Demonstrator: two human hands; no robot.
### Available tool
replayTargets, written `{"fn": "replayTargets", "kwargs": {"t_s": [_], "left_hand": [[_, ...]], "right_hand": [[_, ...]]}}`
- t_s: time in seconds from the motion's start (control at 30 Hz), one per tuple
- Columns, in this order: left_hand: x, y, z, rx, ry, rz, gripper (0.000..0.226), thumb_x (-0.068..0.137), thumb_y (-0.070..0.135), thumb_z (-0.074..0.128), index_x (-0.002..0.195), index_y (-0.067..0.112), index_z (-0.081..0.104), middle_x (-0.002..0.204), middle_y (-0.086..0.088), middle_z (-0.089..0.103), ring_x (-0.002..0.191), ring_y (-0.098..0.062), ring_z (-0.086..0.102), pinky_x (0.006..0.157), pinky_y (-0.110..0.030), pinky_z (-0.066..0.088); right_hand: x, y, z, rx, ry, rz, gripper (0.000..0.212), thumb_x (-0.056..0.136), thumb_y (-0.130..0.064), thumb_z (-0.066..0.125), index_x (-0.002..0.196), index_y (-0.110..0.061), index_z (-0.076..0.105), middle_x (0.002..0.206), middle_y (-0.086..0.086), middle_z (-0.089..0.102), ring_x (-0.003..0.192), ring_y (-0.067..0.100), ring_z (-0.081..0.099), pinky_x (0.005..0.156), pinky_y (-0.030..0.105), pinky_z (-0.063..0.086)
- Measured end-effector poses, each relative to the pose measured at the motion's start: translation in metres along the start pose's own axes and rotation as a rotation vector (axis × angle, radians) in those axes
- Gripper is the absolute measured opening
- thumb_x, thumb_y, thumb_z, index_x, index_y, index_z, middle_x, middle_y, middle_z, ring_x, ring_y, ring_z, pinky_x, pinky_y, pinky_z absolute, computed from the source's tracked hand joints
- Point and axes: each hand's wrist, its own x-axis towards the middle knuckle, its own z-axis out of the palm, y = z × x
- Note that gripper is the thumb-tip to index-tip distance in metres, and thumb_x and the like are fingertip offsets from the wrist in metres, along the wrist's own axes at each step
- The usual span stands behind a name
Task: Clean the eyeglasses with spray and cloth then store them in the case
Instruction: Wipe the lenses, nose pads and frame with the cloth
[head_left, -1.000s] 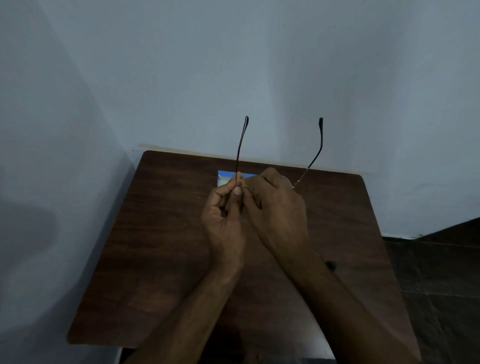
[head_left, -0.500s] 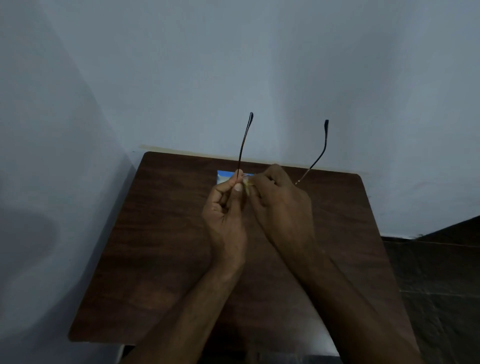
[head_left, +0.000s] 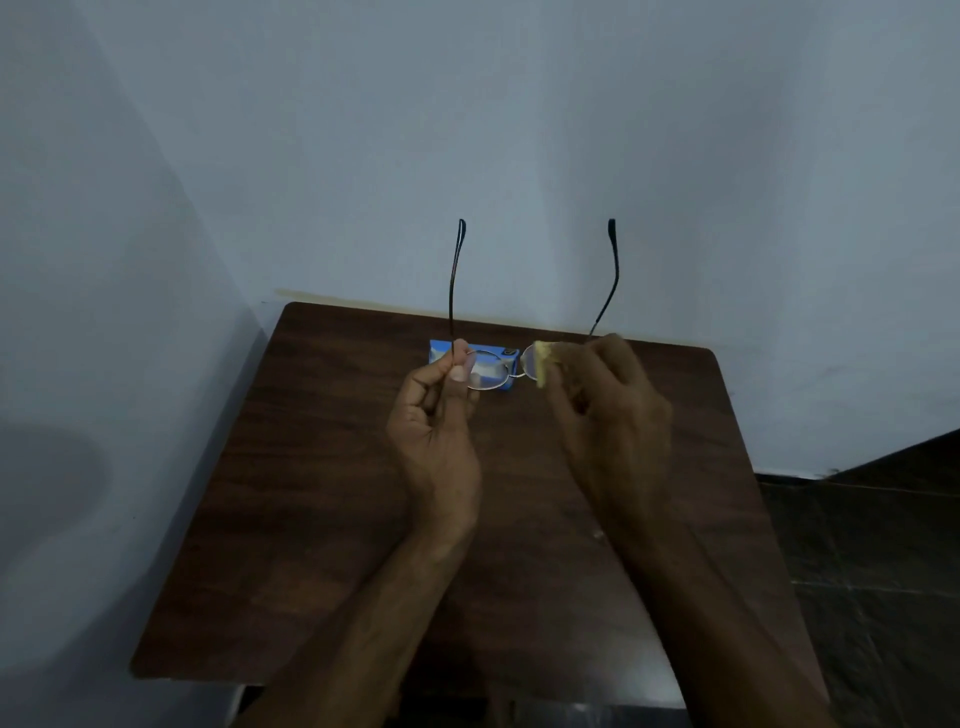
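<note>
One view only, worn on the head. We look forward and steeply down onto a dark wooden table (head_left: 322, 519), facing a pale wall (head_left: 519, 130) that meets its far edge; a second wall (head_left: 104, 260) closes our left, dark floor (head_left: 883, 571) our right. We sit close: left hand (head_left: 436, 431) and right hand (head_left: 608, 410) at mid-frame, their arms running off the bottom edge. Wide lens; the table widens toward us.

Dark brown wood-grain rectangular tabletop with rounded corners (head_left: 322, 467) filling the centre of the frame, flat blue rectangular box (head_left: 439, 349) lying near its far edge, upper centre.
</note>
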Motion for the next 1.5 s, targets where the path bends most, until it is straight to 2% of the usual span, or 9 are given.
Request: {"fn": "replayTargets", "kwargs": {"t_s": [0.2,0.37,0.53,0.7,0.9,1.07,1.23,1.37,1.5], "left_hand": [[-0.006,-0.003,0.001,0.023,-0.036,0.025,0.019,0.103,-0.002,0.059,0.117,0.004,0.072,0.127,-0.008,0.077,0.126,-0.022,0.070,0.111,-0.055,0.053],[-0.006,-0.002,0.002,0.044,-0.010,0.054,0.019,0.103,-0.001,0.061,0.118,0.002,0.072,0.126,-0.010,0.077,0.125,-0.022,0.071,0.111,-0.056,0.053],[-0.007,-0.003,0.002,0.025,-0.043,0.039,0.020,0.103,-0.001,0.060,0.116,0.007,0.072,0.127,-0.010,0.076,0.126,-0.023,0.071,0.111,-0.053,0.053],[-0.006,-0.005,0.002,0.023,-0.028,0.061,0.019,0.103,-0.002,0.060,0.118,0.002,0.071,0.129,-0.014,0.075,0.126,-0.024,0.070,0.110,-0.049,0.055],[-0.006,-0.009,0.002,0.045,-0.040,0.061,0.019,0.103,0.000,0.062,0.120,-0.001,0.071,0.128,-0.011,0.076,0.126,-0.024,0.070,0.112,-0.052,0.053],[-0.005,-0.007,0.003,0.028,-0.033,0.065,0.019,0.102,-0.001,0.061,0.116,0.007,0.072,0.126,-0.010,0.077,0.126,-0.024,0.071,0.111,-0.052,0.053],[-0.005,-0.011,0.002,0.049,-0.039,0.061,0.018,0.102,0.001,0.062,0.117,0.003,0.072,0.126,-0.012,0.077,0.124,-0.024,0.071,0.111,-0.055,0.053],[-0.003,-0.010,0.003,0.069,-0.030,0.065,0.020,0.102,0.000,0.061,0.119,0.001,0.071,0.125,-0.010,0.077,0.124,-0.022,0.072,0.110,-0.053,0.055],[-0.004,-0.011,0.001,0.060,-0.037,0.055,0.019,0.103,0.001,0.062,0.120,0.001,0.072,0.126,-0.011,0.077,0.125,-0.024,0.071,0.110,-0.058,0.053]], "right_hand": [[0.004,0.007,0.006,-0.193,-0.029,0.004,0.006,0.095,-0.020,0.072,0.098,-0.015,0.075,0.092,0.002,0.071,0.064,0.016,0.063,0.051,0.016,0.022],[-0.003,0.004,0.005,-0.194,-0.081,-0.030,0.007,0.099,-0.024,0.069,0.101,-0.021,0.074,0.089,-0.002,0.073,0.064,0.020,0.066,0.051,0.029,0.043],[0.010,0.012,0.003,-0.241,-0.018,-0.010,0.003,0.093,-0.019,0.073,0.090,-0.019,0.072,0.077,-0.001,0.072,0.055,0.020,0.062,0.055,0.024,0.030],[-0.001,0.005,0.007,-0.221,-0.091,-0.053,0.005,0.096,-0.028,0.072,0.099,-0.024,0.072,0.074,-0.003,0.069,0.053,0.020,0.061,0.049,0.028,0.040],[0.011,0.010,0.008,-0.257,-0.006,-0.035,0.005,0.092,-0.020,0.077,0.094,-0.020,0.072,0.067,-0.001,0.068,0.048,0.024,0.060,0.053,0.025,0.031],[-0.002,0.008,0.006,-0.205,-0.077,-0.062,0.010,0.099,-0.026,0.064,0.105,-0.024,0.072,0.068,-0.003,0.067,0.050,0.022,0.059,0.047,0.029,0.044],[0.011,0.013,0.009,-0.276,-0.018,-0.016,0.005,0.092,-0.021,0.076,0.095,-0.020,0.072,0.063,-0.002,0.067,0.046,0.025,0.059,0.052,0.025,0.032],[-0.001,0.005,0.012,-0.229,-0.065,-0.062,0.010,0.098,-0.025,0.069,0.106,-0.025,0.074,0.065,-0.004,0.067,0.047,0.021,0.058,0.047,0.028,0.041],[0.006,0.016,0.009,-0.281,0.003,-0.032,0.022,0.097,-0.034,0.053,0.097,-0.023,0.073,0.064,-0.003,0.067,0.047,0.023,0.059,0.051,0.024,0.031]]}}
